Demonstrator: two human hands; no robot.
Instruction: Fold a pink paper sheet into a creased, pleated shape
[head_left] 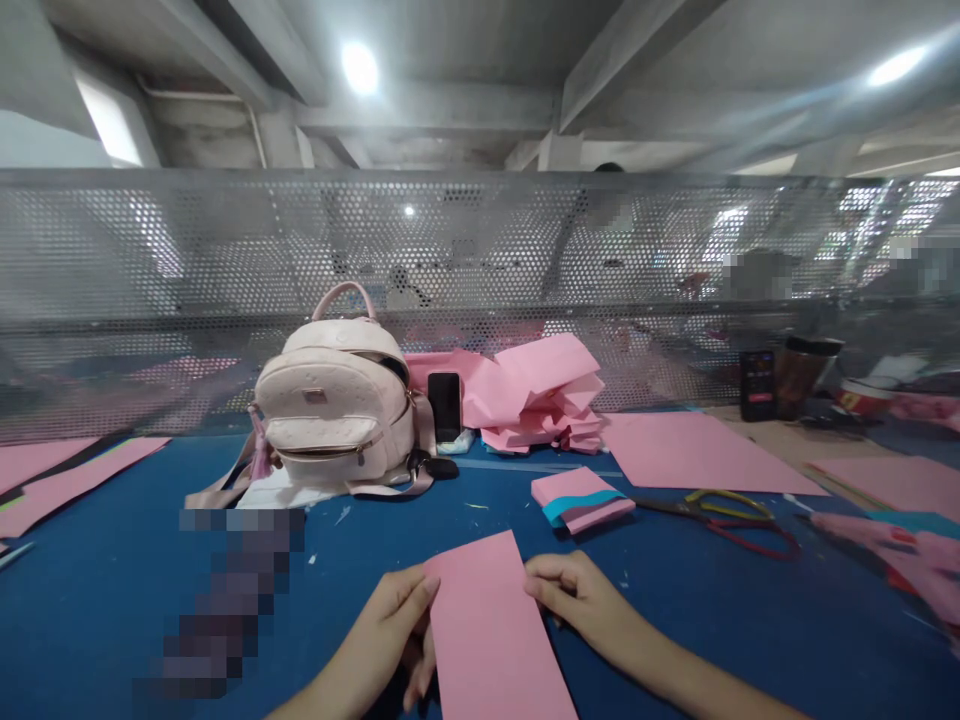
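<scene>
A flat strip of pink paper is held between my two hands, tilted above the blue table at the bottom centre. My left hand grips its left edge, thumb on top and the other fingers underneath. On the opposite edge, my right hand pinches the paper between thumb and fingers. Just beyond lies a folded pink bundle with a bright blue band around it. Scissors with yellow and red handles rest to its right, their blades pointing towards the bundle.
A pale pink backpack stands at the back left, beside an upright phone and crumpled pink paper. A large pink sheet lies at the back right. Behind the blue table rises a perforated metal screen.
</scene>
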